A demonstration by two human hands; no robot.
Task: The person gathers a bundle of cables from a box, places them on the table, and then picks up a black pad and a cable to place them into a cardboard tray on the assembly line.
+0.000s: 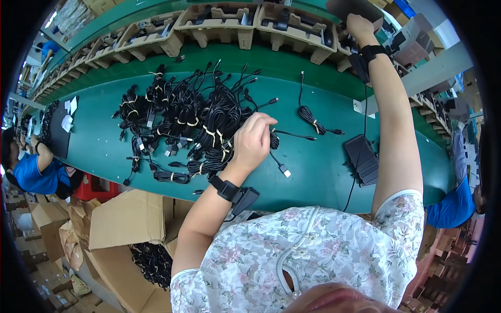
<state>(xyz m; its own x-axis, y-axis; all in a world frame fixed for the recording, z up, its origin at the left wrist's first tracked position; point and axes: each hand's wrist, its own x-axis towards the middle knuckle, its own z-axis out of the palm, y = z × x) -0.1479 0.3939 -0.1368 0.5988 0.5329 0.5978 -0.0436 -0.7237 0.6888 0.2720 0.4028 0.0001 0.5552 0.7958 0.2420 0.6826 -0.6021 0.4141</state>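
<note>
My left hand (254, 140) is closed around a coiled black USB cable (274, 140) at the right side of a large heap of cables. Both plug ends of that cable stick out past my fingers. The heap (193, 109) is made of black cables bundled with pale ties. My right hand (360, 26) reaches to the far right, over the row of trays, beside a dark flat panel or box (355, 9). Its fingers are curled, and what they hold, if anything, is hidden. One tied cable (311, 120) lies apart on the green table.
Molded brown trays (216, 23) with black parts line the far side of the green table (313, 177). A black device with a wire (361, 159) lies at right. An open carton (128, 221) with black cables stands below left. People in blue work at both sides.
</note>
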